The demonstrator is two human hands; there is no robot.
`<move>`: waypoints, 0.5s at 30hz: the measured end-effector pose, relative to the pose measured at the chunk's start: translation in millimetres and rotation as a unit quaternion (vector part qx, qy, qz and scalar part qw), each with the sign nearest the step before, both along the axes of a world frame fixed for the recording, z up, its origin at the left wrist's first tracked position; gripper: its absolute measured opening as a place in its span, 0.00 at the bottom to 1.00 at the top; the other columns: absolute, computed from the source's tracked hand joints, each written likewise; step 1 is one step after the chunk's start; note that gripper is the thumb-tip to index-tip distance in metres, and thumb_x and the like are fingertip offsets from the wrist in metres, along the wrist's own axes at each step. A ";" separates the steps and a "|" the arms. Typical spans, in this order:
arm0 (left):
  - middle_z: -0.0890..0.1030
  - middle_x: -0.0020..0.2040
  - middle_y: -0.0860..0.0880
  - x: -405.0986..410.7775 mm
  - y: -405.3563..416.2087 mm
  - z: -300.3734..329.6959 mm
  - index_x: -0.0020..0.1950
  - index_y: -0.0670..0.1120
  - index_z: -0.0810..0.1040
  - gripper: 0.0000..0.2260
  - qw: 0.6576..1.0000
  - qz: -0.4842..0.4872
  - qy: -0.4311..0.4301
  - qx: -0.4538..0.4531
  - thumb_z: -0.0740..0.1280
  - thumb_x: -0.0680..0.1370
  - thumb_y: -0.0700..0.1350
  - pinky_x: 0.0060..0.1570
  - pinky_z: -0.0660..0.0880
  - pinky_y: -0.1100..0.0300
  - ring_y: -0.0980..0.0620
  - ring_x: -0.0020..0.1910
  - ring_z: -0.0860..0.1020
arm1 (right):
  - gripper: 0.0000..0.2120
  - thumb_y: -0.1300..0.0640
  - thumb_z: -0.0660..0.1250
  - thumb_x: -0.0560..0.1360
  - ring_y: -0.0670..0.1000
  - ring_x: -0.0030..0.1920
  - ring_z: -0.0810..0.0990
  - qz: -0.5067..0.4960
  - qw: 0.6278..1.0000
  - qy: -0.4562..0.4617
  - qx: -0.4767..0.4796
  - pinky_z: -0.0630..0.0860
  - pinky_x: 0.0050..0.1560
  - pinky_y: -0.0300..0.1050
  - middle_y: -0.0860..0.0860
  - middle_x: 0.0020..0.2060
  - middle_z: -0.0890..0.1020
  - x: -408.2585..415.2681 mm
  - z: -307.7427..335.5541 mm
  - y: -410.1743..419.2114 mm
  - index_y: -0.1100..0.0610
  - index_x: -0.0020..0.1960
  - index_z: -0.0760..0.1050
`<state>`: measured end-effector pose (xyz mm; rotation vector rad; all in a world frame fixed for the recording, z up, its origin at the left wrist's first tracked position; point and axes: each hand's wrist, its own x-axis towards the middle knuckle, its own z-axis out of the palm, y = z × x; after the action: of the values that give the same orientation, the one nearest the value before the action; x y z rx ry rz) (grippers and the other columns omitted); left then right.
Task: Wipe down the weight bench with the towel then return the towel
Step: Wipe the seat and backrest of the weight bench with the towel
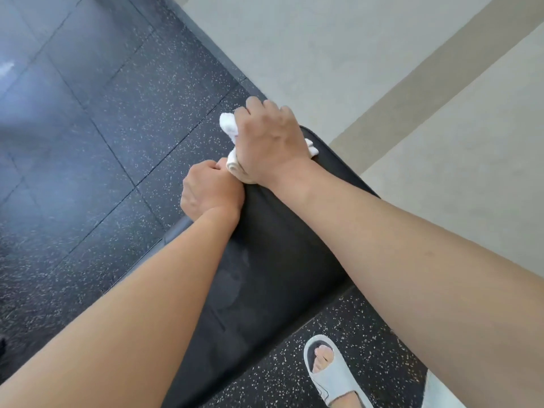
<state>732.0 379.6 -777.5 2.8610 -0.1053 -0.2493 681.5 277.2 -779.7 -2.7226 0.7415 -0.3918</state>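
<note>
Tabletop (265, 260) — black padded weight bench, long axis running from lower left to far rounded end at upper right; damp streaks show on the near pad, speckled floor (103, 128) open on both sides. Right hand (269, 142) — grip curled over the white towel (228, 125), bunched at the far left edge. Left hand (210, 192) — nearer, fingers pinching the towel's near end; the unwiped-looking pad lies behind both grips

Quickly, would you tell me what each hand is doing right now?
Left hand: closed, pinching the towel end.
Right hand: closed on the towel, pressing it to the bench.
</note>
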 end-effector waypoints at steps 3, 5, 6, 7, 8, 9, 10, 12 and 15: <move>0.73 0.32 0.48 -0.3 0.6 -0.1 0.32 0.44 0.72 0.14 1.000 0.004 -0.001 -0.011 0.60 0.76 0.48 0.41 0.67 0.53 0.39 0.38 0.74 | 0.09 0.52 0.61 0.72 0.60 0.39 0.77 -0.003 0.997 -0.072 -0.003 0.63 0.38 0.51 0.56 0.42 0.78 -37.8 0.6 9.8 0.57 0.44 0.76; 0.75 0.33 0.49 -2.1 0.8 0.5 0.32 0.44 0.73 0.15 1.000 0.001 0.001 -0.017 0.60 0.77 0.49 0.43 0.67 0.53 0.39 0.39 0.74 | 0.08 0.54 0.64 0.78 0.60 0.41 0.75 -0.007 0.997 -0.074 0.009 0.68 0.39 0.54 0.55 0.43 0.77 -85.5 0.9 26.6 0.58 0.48 0.76; 0.75 0.33 0.49 -2.7 1.2 1.0 0.33 0.44 0.74 0.15 1.000 -0.001 0.002 -0.018 0.60 0.77 0.49 0.43 0.66 0.53 0.40 0.39 0.74 | 0.08 0.54 0.64 0.80 0.59 0.41 0.74 -0.003 0.998 -0.067 0.018 0.69 0.40 0.56 0.55 0.44 0.76 -110.6 2.2 35.1 0.59 0.50 0.77; 0.74 0.33 0.50 -2.8 1.7 1.6 0.34 0.45 0.74 0.15 1.000 -0.001 0.004 -0.020 0.60 0.77 0.50 0.43 0.65 0.54 0.40 0.39 0.74 | 0.08 0.54 0.64 0.80 0.59 0.41 0.73 0.008 0.998 -0.062 0.023 0.69 0.40 0.56 0.55 0.43 0.75 -131.5 4.1 42.9 0.59 0.51 0.77; 0.74 0.33 0.50 -2.3 2.1 1.8 0.34 0.45 0.74 0.15 1.000 -0.001 0.009 -0.024 0.60 0.77 0.49 0.43 0.65 0.54 0.40 0.40 0.74 | 0.08 0.55 0.64 0.81 0.58 0.41 0.72 0.017 0.998 -0.061 0.021 0.70 0.40 0.56 0.55 0.43 0.75 -144.6 5.0 48.3 0.59 0.51 0.78; 0.75 0.34 0.49 -1.8 2.5 2.7 0.33 0.45 0.73 0.14 0.999 -0.002 0.016 -0.030 0.60 0.77 0.49 0.43 0.66 0.54 0.40 0.40 0.75 | 0.07 0.56 0.64 0.80 0.58 0.40 0.71 0.022 0.998 -0.058 0.019 0.70 0.39 0.55 0.55 0.43 0.75 -150.0 4.9 51.1 0.59 0.51 0.78; 0.76 0.35 0.49 -1.3 3.2 3.3 0.33 0.46 0.72 0.14 0.999 -0.003 0.024 -0.036 0.60 0.77 0.50 0.43 0.67 0.54 0.40 0.41 0.75 | 0.07 0.56 0.65 0.80 0.57 0.40 0.71 0.027 0.998 -0.055 0.020 0.69 0.39 0.55 0.55 0.42 0.75 -149.6 3.8 51.8 0.59 0.51 0.78; 0.77 0.37 0.49 -1.0 5.6 6.3 0.32 0.47 0.71 0.14 0.998 -0.007 0.046 -0.048 0.60 0.76 0.50 0.45 0.70 0.53 0.40 0.42 0.76 | 0.08 0.55 0.64 0.79 0.57 0.40 0.72 0.031 0.998 -0.045 0.013 0.69 0.39 0.54 0.55 0.42 0.75 -142.8 2.0 51.4 0.59 0.51 0.78; 0.79 0.38 0.51 1.8 12.7 11.4 0.36 0.47 0.76 0.11 0.990 -0.009 0.092 -0.106 0.60 0.76 0.48 0.46 0.72 0.53 0.43 0.44 0.77 | 0.08 0.56 0.64 0.78 0.58 0.40 0.73 0.019 0.999 -0.036 -0.009 0.70 0.38 0.54 0.55 0.43 0.75 -128.8 -0.5 58.1 0.60 0.52 0.77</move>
<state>733.8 392.3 -766.1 2.6127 -0.1136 -0.4737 552.6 335.3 -780.2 -2.7187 0.6682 -0.4882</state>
